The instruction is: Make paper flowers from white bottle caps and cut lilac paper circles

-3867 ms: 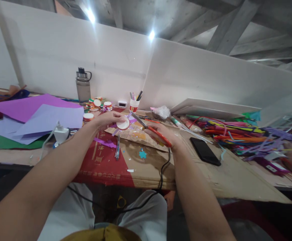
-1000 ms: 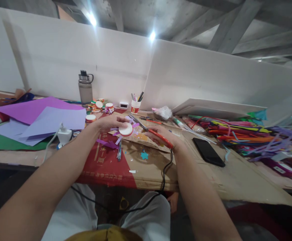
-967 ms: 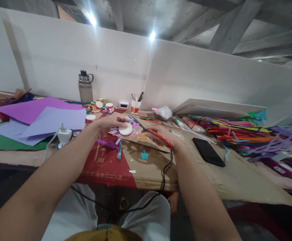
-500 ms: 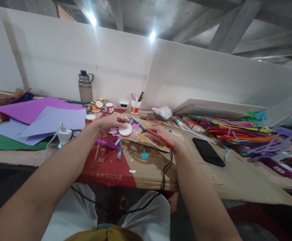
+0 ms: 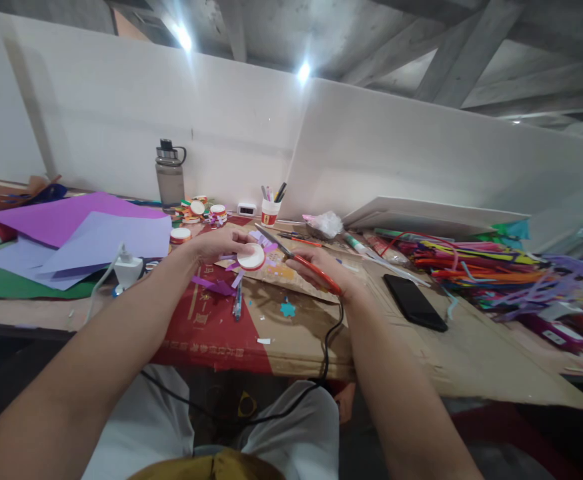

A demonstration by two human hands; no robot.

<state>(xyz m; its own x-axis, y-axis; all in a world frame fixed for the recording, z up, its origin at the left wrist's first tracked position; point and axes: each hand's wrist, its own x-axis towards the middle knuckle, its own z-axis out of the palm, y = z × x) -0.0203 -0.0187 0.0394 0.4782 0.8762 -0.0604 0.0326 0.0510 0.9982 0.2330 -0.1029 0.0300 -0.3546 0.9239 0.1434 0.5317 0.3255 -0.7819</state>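
Observation:
Between the fingers of my left hand [image 5: 229,244] is a small round paper-cup piece [image 5: 251,257] with a white disc face and a red rim. Purple paper strips stick out around it. My right hand [image 5: 319,267] grips red-handled scissors [image 5: 316,270], whose blades point up and left, just past the disc's far right side. Whether the blades touch a strip I cannot tell. Below the disc lie a darker purple strip [image 5: 214,287] and a pen [image 5: 237,303]. A teal paper star [image 5: 287,309] rests on the cardboard nearer me.
Purple paper sheets [image 5: 101,240] and a white charger [image 5: 128,270] are on the left. Behind stand a water bottle [image 5: 170,177], several similar cup pieces [image 5: 196,210] and a pen cup [image 5: 270,212]. A phone [image 5: 414,302] and a pile of coloured strips [image 5: 491,267] occupy the right.
The scissor blades have lifted slightly, and the purple strip beside the disc's right edge looks different. Both hands stay almost in place, still holding the same things.

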